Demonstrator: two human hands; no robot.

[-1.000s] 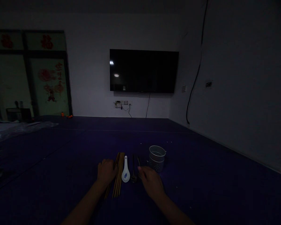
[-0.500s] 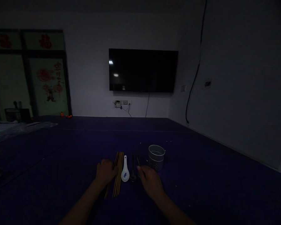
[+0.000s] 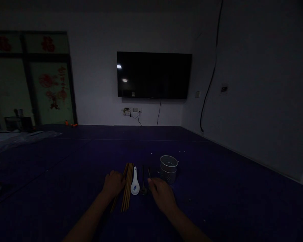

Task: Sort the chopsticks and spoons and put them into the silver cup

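Observation:
My left hand (image 3: 113, 183) is closed over the darker chopsticks (image 3: 114, 203) at the left, its thumb beside a row of lighter wooden chopsticks (image 3: 127, 191). To their right lies a white soup spoon (image 3: 135, 186) with a blue mark in its bowl. A dark metal spoon (image 3: 143, 190) lies next to it, bowl towards me. My right hand (image 3: 162, 193) pinches a small fork (image 3: 149, 172); its far end points away from me and the rest is hidden by the fingers. Just beyond the right hand stands a grey perforated utensil holder (image 3: 168, 169).
All of this rests on a dark purple surface (image 3: 217, 191) running to the walls. Crumpled clear plastic (image 3: 37, 136) lies at the far left. A television (image 3: 154, 75) hangs on the far wall, and a black cable (image 3: 209, 89) runs down the right wall.
The darker chopsticks under my left hand have swung slightly left at their near ends, and that hand has shifted a little left. My right hand stays nearly still.

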